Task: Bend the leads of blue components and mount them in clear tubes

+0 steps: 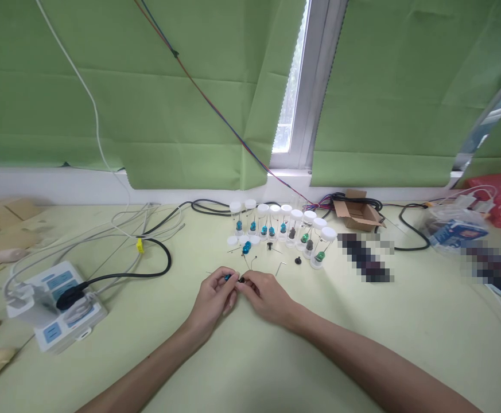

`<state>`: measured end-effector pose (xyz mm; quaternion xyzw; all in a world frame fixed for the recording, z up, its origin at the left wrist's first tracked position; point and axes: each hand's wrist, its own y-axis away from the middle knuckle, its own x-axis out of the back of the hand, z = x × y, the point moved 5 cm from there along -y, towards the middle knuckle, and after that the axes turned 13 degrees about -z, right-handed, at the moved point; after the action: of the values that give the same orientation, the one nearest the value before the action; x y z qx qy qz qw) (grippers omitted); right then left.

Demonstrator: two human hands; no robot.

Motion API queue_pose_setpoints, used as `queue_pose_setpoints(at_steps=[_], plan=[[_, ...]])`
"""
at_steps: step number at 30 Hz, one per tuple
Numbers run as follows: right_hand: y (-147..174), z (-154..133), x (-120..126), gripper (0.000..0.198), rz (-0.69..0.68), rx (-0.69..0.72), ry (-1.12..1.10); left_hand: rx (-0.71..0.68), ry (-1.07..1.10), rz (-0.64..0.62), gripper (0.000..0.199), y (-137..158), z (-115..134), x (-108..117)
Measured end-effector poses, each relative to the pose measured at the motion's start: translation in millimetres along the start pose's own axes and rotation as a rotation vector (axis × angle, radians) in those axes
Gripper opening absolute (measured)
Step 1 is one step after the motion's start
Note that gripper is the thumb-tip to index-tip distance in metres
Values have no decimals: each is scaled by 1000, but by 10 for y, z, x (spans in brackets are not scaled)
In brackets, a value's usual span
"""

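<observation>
My left hand (216, 293) is closed on a small blue metallic part (227, 277), which peeks out between the fingers. Close against it, my right hand (268, 295) pinches a small black part (241, 280); its exact kind is too small to tell. The fingertips of both hands nearly meet, hiding most of both parts. Just beyond them lie another blue part (246, 248) with thin rods, a black flanged piece (270, 246), a second black piece (298, 260) and a thin L-shaped key (280, 268).
Several clear vials with white caps (328, 234) stand behind, holding blue, green and brown pieces. An open cardboard box (359, 215) sits at the back right. A white power strip (67, 310) with plugs and cables lies on the left. A clear bag (452, 229) is far right.
</observation>
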<state>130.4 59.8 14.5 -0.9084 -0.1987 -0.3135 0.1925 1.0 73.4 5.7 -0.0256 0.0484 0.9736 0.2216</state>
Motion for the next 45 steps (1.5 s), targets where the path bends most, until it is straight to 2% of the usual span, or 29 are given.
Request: queue_pose_setpoints(at_steps=[7,45], plan=[[6,-3,7,16,-4,17,-25,1,-1,-9,27,-2,-4,9],[-7,-17,20,23,-9,22,0,18,-23,-13,26,-9,-17,10]])
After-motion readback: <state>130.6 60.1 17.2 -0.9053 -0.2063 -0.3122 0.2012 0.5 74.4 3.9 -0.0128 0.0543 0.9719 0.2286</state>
